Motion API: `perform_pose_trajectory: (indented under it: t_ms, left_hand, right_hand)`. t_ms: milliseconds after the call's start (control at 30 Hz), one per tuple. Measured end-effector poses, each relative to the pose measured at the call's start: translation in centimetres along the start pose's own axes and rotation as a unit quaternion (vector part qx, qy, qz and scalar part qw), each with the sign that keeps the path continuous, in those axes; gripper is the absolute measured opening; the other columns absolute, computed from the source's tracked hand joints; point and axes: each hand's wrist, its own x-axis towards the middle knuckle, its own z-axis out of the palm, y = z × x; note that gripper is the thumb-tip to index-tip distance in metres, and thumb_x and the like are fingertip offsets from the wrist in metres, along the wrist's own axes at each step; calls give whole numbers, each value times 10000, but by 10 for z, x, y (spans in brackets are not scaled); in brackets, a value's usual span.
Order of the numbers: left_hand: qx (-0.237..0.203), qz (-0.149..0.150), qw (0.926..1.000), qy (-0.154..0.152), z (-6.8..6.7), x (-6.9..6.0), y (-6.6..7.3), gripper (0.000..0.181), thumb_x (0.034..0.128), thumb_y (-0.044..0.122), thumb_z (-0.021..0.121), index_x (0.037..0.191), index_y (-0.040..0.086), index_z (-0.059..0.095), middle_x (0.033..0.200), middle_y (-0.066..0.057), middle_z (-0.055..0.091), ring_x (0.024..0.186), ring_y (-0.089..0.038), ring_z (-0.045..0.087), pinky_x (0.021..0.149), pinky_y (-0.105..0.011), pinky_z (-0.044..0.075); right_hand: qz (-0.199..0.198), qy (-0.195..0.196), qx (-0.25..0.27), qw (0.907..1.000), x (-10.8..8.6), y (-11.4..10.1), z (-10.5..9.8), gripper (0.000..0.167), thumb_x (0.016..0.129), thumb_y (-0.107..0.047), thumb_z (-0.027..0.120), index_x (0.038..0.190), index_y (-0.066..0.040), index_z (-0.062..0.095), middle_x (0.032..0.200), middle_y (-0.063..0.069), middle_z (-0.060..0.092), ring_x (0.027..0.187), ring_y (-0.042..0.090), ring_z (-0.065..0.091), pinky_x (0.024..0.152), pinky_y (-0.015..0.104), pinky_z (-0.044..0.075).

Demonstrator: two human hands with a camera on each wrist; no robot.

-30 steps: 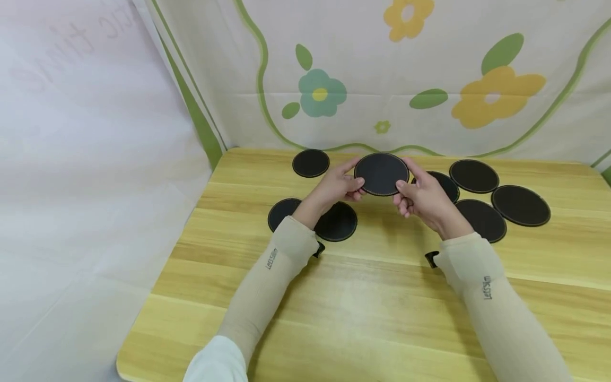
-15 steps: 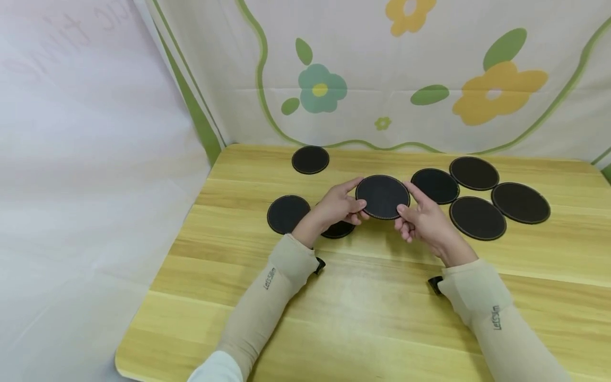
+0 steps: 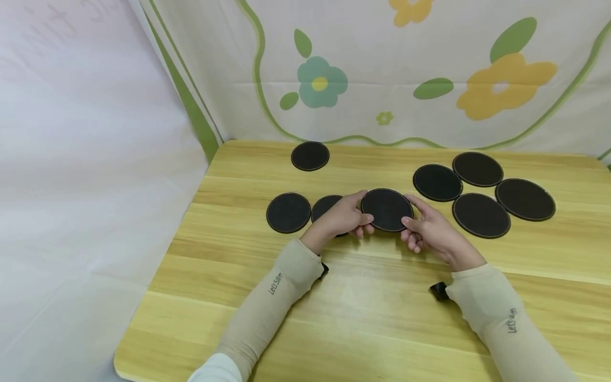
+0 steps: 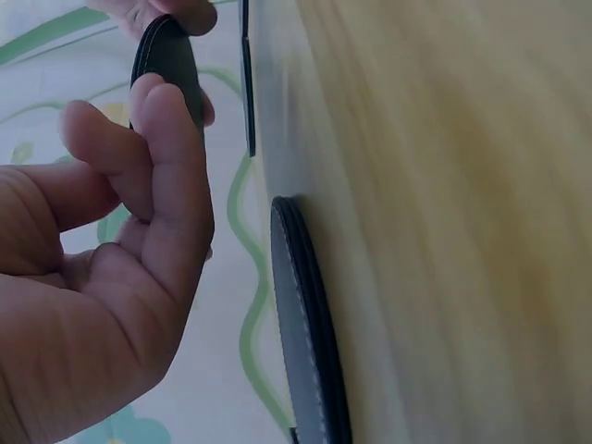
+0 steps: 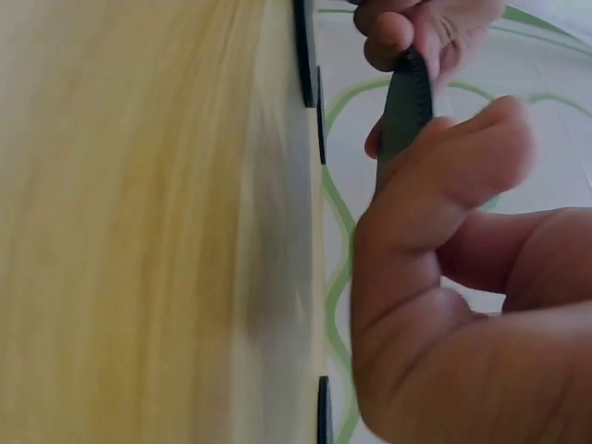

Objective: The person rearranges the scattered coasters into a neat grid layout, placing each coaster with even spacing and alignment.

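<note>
A round black coaster (image 3: 387, 210) with stitched edging is held between both hands above the table in the head view. My left hand (image 3: 342, 216) pinches its left edge, thumb on top and fingers beneath. On the opposite edge, my right hand (image 3: 435, 232) grips it the same way. Both wrist views show the coaster (image 4: 172, 63) raised off the tabletop. Under the left hand lies another black coaster (image 3: 326, 206), partly covered by that hand. It touches a second coaster (image 3: 288, 213) to its left.
A lone coaster (image 3: 310, 156) lies near the table's back edge. To the right, several coasters form a touching cluster, among them a front one (image 3: 481, 215) and a rightmost one (image 3: 525, 199). Behind the wooden table (image 3: 363, 318) hangs a flowered curtain (image 3: 363, 48).
Both hands have drawn the held coaster toward the person, away from the table's back edge. The coasters on the table have stayed in place.
</note>
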Motion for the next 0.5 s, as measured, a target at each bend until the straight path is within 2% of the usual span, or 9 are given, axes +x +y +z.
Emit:
perform_pose_trajectory:
  t_ms: [133, 300, 500]
  left_hand:
    - [213, -123, 9995, -184, 5, 2, 1, 790, 1028, 2, 559, 1636, 97, 63, 841, -225, 707, 493, -182, 528, 568, -329, 533]
    - [533, -367, 9969, -448, 7, 0, 0, 766, 1047, -12, 497, 1631, 88, 12, 823, -202, 694, 431, -139, 377, 515, -299, 425]
    - [1126, -362, 9922, -397, -1, 1, 0, 682, 1037, -31, 459, 1629, 81, 138, 801, -157, 693, 401, -115, 333, 458, -253, 356]
  right_hand:
    - [165, -57, -109, 9998, -1, 3, -7, 721, 1091, -77, 427, 1642, -186, -25, 676, 67, 632, 475, 123, 556, 456, 271, 505]
    - [377, -148, -223, 9989, 0, 6, -12, 715, 1087, -66, 428, 1640, -169, -14, 684, 81, 633, 481, 128, 561, 461, 276, 511]
    - [438, -165, -298, 9985, 1, 5, -11, 709, 1080, -45, 423, 1638, -173, 5, 682, 105, 633, 485, 139, 576, 466, 283, 521]
